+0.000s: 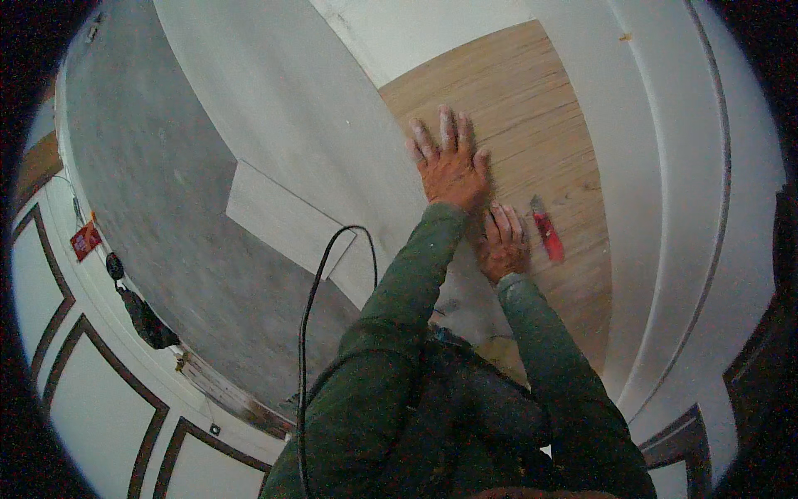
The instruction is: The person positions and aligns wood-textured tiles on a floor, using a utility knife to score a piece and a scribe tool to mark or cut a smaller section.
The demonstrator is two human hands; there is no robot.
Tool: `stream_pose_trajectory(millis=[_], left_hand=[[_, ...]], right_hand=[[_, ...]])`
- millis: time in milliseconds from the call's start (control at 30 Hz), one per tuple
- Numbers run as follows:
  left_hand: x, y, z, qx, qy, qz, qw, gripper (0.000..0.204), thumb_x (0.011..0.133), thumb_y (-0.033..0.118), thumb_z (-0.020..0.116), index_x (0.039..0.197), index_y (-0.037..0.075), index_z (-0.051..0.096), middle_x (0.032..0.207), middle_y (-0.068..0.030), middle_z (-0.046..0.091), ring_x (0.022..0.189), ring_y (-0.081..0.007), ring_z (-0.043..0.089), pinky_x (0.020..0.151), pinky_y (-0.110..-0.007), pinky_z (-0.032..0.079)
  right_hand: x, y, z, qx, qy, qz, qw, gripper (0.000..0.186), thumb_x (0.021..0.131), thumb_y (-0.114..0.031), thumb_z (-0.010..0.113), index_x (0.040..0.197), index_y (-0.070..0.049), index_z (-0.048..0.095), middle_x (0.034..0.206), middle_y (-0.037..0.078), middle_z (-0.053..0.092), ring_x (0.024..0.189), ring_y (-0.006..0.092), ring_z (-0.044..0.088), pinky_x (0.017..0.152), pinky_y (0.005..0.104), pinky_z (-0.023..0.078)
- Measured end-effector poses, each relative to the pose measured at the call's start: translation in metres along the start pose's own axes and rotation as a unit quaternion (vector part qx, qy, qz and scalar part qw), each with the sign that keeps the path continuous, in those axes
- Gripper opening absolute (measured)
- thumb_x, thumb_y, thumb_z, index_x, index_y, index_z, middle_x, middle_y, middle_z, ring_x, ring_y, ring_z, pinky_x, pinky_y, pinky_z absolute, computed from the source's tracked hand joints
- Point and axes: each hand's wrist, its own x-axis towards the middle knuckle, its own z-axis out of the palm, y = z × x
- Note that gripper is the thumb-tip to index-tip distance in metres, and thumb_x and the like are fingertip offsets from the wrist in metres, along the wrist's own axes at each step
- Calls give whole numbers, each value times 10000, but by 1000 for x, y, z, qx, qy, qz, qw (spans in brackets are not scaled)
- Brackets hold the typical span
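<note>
With its fingers spread, my left hand lies flat where a long light-grey panel meets a wood-grain board. Nearer to me, my right hand rests with stretched fingers on the left part of the wood-grain board. Neither hand holds anything. Just right of my right hand lies a red utility knife, its blade end pointing away from me. The underside of both palms is hidden. Pale dust shows on my fingers.
A smaller whitish rectangular piece lies on the dark-grey surface at left. A black cable loops up beside my left arm. White moulding curves along the right. Panelled white trim, a dark pouch-like item and a red packet are far left.
</note>
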Motion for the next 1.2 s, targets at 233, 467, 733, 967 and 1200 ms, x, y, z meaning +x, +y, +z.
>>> stream_pose_trajectory(millis=[233,467,733,967,1200], left_hand=[[5,4,-3,1,-38,-4,999,670,934,434,419,1508,138,243,1599,-101,86,1426,-483,-83,1117,-623,-60],[31,-39,-31,-309,30,-57,949,623,878,319,567,1435,110,383,1495,-152,353,1406,-378,256,1107,-559,235],[85,-132,-65,87,2,171,981,1094,648,624,732,1495,116,263,1575,-124,185,1451,-394,110,1107,-636,139],[83,-127,-72,78,12,164,983,1167,590,692,711,1508,147,241,1591,-39,170,1463,-368,70,1110,-650,84],[68,-141,-78,60,33,177,982,1139,601,670,707,1510,167,238,1584,-2,199,1469,-321,95,1120,-639,67]], right_hand=[[0,2,9,1,26,-2,1000,471,871,-256,533,1297,-56,503,1414,91,411,1333,320,338,1091,483,311],[0,10,2,-8,-31,23,999,506,829,-210,575,1307,-64,496,1422,98,401,1333,324,336,1084,485,321],[11,0,1,19,-41,30,999,567,805,-270,606,1332,-110,472,1425,61,405,1356,309,319,1126,502,262],[11,-4,-1,16,-15,20,1000,456,854,-215,542,1288,-79,511,1421,73,412,1339,297,335,1085,480,322],[11,-18,-12,44,-28,16,999,424,847,-260,565,1217,-52,548,1379,106,447,1284,331,386,1076,503,324]])
